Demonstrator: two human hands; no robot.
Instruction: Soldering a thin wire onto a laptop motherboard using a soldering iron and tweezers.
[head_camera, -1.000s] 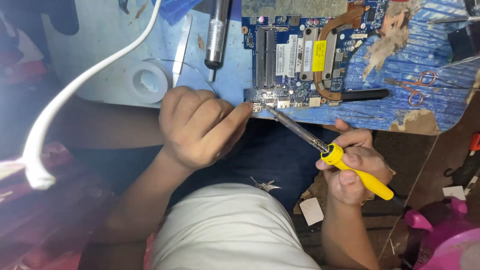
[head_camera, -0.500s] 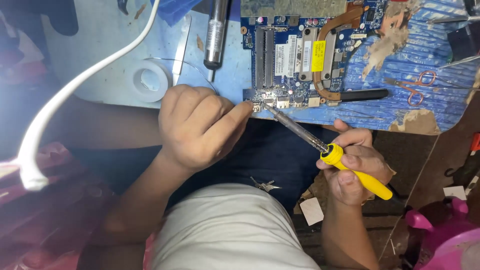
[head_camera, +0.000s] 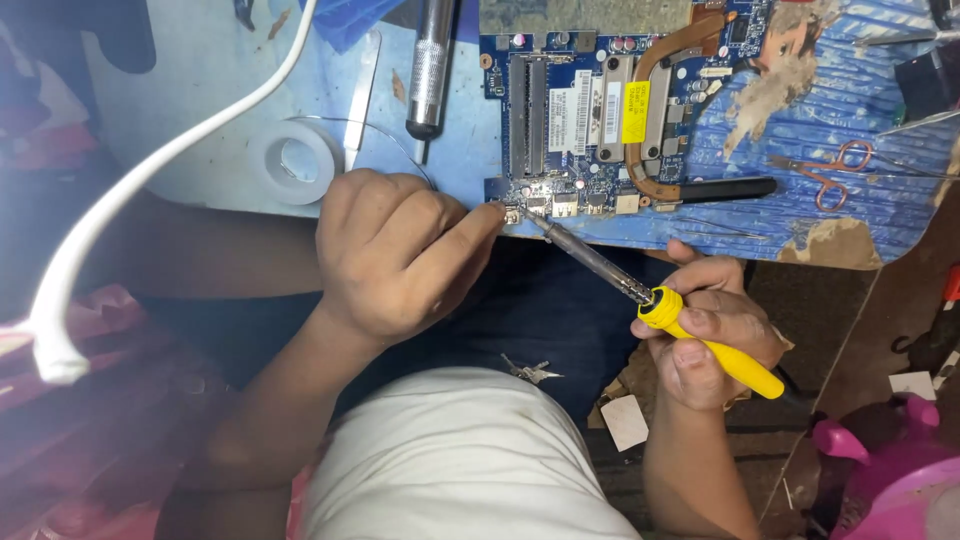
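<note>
My right hand (head_camera: 712, 330) holds the yellow iron (head_camera: 690, 335) closed around its handle, the tip touching the near edge of the board (head_camera: 600, 110) on the table (head_camera: 200, 100). My left hand (head_camera: 395, 250) is curled, its finger pressing beside the tip; whether it holds solder I cannot tell. To work well, I think I must keep the tip steady on one joint and my finger off the hot metal.
</note>
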